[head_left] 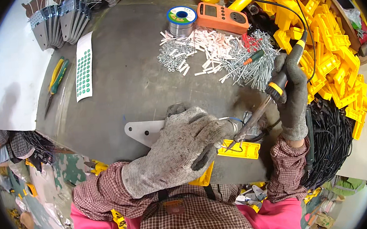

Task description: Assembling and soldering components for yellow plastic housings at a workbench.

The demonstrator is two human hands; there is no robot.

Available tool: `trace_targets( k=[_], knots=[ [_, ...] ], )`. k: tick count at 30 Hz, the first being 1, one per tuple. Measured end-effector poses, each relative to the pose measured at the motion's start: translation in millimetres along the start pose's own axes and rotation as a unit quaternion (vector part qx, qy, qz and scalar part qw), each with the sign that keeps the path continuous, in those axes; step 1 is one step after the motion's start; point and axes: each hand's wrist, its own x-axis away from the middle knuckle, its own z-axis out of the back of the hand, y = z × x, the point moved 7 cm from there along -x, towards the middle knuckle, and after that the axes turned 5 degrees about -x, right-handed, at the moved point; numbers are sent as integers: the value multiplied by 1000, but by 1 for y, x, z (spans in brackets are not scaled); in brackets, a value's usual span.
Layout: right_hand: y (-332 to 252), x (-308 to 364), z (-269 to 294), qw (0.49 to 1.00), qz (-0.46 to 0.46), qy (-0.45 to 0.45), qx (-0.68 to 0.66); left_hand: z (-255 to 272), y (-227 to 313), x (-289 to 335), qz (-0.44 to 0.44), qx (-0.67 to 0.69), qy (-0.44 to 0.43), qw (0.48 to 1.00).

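The gloved right hand (292, 89) is closed around a soldering iron (273, 91) with a black-and-yellow handle, its tip angled down onto a flat yellow plastic part (241, 149) at the near table (128, 84) edge, while the gloved left hand (186, 147) pinches thin wires (232, 120) there.

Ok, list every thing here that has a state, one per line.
left hand: gloved, pressing on the yellow part, thin wire pinched at the fingertips
right hand: gloved, gripping the soldering iron
soldering iron: tilted, tip down at the yellow part
solder spool: lying flat, untouched
meter: lying face up
pliers: lying closed
metal plate: flat, partly under the left hand
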Motion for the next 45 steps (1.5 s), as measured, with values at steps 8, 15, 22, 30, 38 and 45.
trace_targets(
  k=[8, 15, 22, 30, 38, 45],
  knots=[
    [-1, 4, 0, 997, 14, 65, 39, 0, 5, -3, -15, 15, -32, 999],
    [0, 0, 9, 998, 16, 41, 42, 32, -4, 5, -36, 22, -51, 998],
    [-13, -11, 26, 996, 46, 66, 46, 110, -72, 31, 94, -378, -67, 919],
    [-57, -7, 61, 876, 309, 213, 302, 6, 31, -48, -75, -74, -95, 990],
    [-5, -117, 29, 739, 389, 65, 547, -95, 33, -84, -34, -16, -501, 864],
    [-41, 25, -20, 884, 142, -73, 440, -40, -2, -87, 104, 153, -245, 952]
  ],
)
